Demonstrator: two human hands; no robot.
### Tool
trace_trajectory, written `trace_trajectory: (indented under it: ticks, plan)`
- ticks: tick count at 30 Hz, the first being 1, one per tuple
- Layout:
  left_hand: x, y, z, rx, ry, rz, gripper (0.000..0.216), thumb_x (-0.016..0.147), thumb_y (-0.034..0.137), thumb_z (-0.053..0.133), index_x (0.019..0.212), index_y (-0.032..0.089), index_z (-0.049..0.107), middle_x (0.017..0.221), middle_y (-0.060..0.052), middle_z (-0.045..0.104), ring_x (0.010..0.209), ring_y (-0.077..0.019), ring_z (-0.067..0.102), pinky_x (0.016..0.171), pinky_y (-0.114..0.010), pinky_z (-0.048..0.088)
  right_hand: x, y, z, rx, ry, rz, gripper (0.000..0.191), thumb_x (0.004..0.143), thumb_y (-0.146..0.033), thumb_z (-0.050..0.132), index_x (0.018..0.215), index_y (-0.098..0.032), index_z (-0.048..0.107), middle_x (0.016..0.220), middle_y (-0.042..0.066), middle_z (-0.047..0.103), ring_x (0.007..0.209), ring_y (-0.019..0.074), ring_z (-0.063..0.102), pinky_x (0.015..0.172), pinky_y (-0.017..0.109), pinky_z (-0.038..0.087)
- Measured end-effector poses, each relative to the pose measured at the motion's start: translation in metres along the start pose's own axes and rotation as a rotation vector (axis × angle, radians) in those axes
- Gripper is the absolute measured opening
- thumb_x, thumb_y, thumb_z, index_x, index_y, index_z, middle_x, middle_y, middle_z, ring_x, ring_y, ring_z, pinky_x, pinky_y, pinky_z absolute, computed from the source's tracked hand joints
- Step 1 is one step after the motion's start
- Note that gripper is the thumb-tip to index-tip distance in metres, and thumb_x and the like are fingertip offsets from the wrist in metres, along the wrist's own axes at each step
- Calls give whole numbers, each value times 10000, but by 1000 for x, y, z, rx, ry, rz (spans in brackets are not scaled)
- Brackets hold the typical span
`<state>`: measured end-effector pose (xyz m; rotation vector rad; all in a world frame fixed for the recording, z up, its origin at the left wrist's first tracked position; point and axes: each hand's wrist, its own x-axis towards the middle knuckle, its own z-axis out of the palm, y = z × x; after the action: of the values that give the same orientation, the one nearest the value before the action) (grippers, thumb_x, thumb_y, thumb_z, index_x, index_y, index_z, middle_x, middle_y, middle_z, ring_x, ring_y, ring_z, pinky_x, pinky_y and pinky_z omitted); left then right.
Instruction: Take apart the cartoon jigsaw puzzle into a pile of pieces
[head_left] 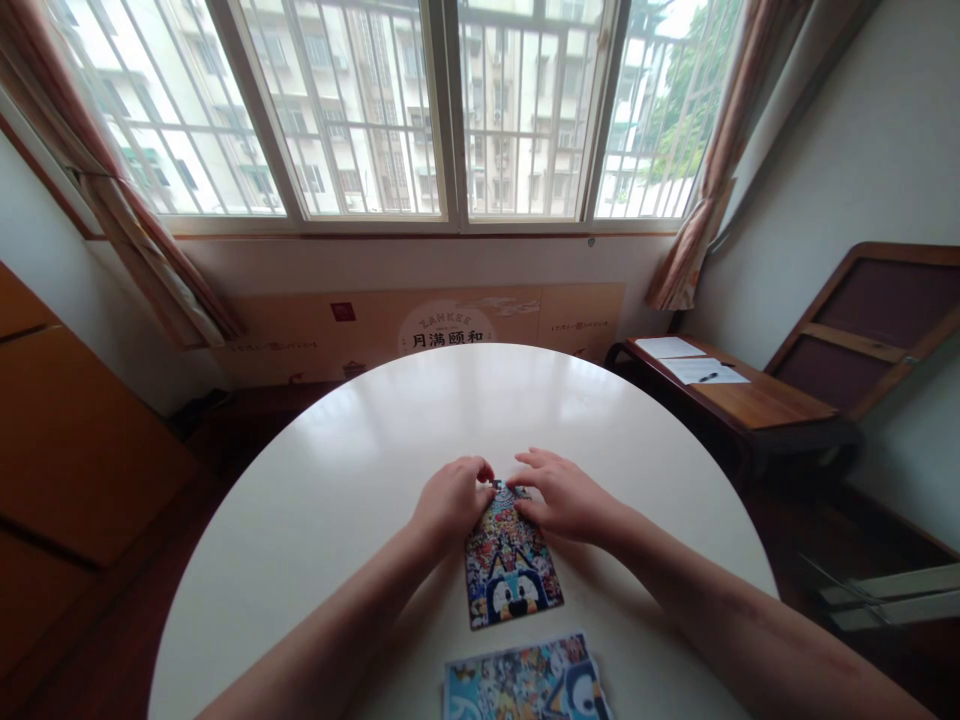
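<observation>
A small, colourful jigsaw puzzle (511,572) with a blue cartoon dog lies on the round white table (360,470). My left hand (450,498) rests at its top left corner, fingers curled and pinching at the puzzle's top edge. My right hand (564,495) sits at the top right corner, fingers bent and pressing on the same edge. Both hands meet at the far end of the puzzle. What the fingertips pinch is too small to make out.
A printed picture sheet (525,685) with the same cartoon lies near the table's front edge. A wooden bench (750,400) with papers and a pen stands at the right. A cardboard panel leans under the window. A wooden cabinet stands at the left.
</observation>
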<state>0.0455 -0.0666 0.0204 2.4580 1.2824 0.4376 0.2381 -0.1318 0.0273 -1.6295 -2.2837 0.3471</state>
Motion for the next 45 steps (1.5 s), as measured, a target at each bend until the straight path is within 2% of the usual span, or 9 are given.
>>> trace_trajectory:
  ticks: [7, 13, 17, 21, 30, 36, 41, 43, 45]
  plan:
    - [4, -7, -6, -245, 41, -28, 94, 798, 247, 630, 817, 207, 713, 896, -39, 759, 858, -215, 683, 791, -317, 513, 1, 0, 1, 6, 8, -25, 326, 873, -303, 595, 1165, -258, 734, 1343, 109, 623, 1315, 315, 501, 1123, 504, 351]
    - [16, -45, -37, -338, 109, -198, 167, 773, 312, 653, 856, 172, 689, 878, -64, 754, 833, -217, 690, 750, -312, 520, 0, 2, 3, 8, 5, -30, 341, 873, -323, 604, 1181, -243, 727, 1362, 122, 606, 1319, 330, 492, 1125, 504, 351]
    - [18, -65, -49, -265, 60, -313, 186, 748, 277, 658, 898, 166, 660, 874, -61, 750, 797, -215, 689, 692, -296, 508, 0, 4, 4, 5, -3, -41, 342, 875, -336, 605, 1186, -256, 722, 1319, 109, 633, 1298, 326, 510, 1129, 507, 348]
    - [17, -69, -45, -189, 16, -361, 197, 739, 271, 667, 910, 173, 649, 866, -59, 747, 789, -219, 689, 661, -284, 498, 0, 5, 6, -1, -6, -40, 373, 871, -341, 609, 1219, -248, 704, 1346, 114, 613, 1319, 335, 488, 1133, 511, 345]
    - [19, -71, -34, -8, 59, -296, 95, 789, 290, 636, 808, 197, 627, 886, -51, 723, 820, -212, 659, 677, -279, 444, 1, 3, 9, -15, 9, -37, 398, 899, -355, 578, 1268, -239, 670, 1351, 116, 609, 1306, 333, 498, 1116, 498, 362]
    - [13, -53, -38, 87, 99, -261, 113, 854, 304, 591, 859, 213, 657, 917, -51, 723, 852, -222, 649, 700, -295, 438, -1, 7, 2, 6, 23, 19, 453, 904, -417, 583, 1298, -198, 632, 1386, 135, 581, 1336, 318, 470, 1122, 481, 360]
    - [1, -13, -19, 84, 47, 27, 207, 902, 344, 564, 963, 217, 717, 1023, -67, 701, 896, -228, 648, 777, -329, 470, -2, 11, -5, -14, 34, 0, 304, 857, -416, 656, 1091, -232, 715, 1333, 115, 614, 1335, 326, 473, 1138, 485, 330]
    - [-3, 0, -8, 80, 29, 87, 230, 889, 350, 597, 1029, 218, 722, 1064, -79, 686, 954, -242, 636, 844, -348, 476, -2, 11, -5, -31, 30, -11, 269, 845, -404, 669, 1045, -232, 725, 1300, 114, 631, 1313, 323, 493, 1132, 478, 337]
    - [-6, 9, 1, 116, 17, 125, 198, 877, 334, 620, 988, 211, 727, 1044, -84, 675, 987, -256, 613, 877, -362, 473, -3, 11, -4, -42, 31, -12, 247, 839, -392, 673, 1016, -230, 733, 1291, 113, 634, 1304, 320, 501, 1130, 468, 339]
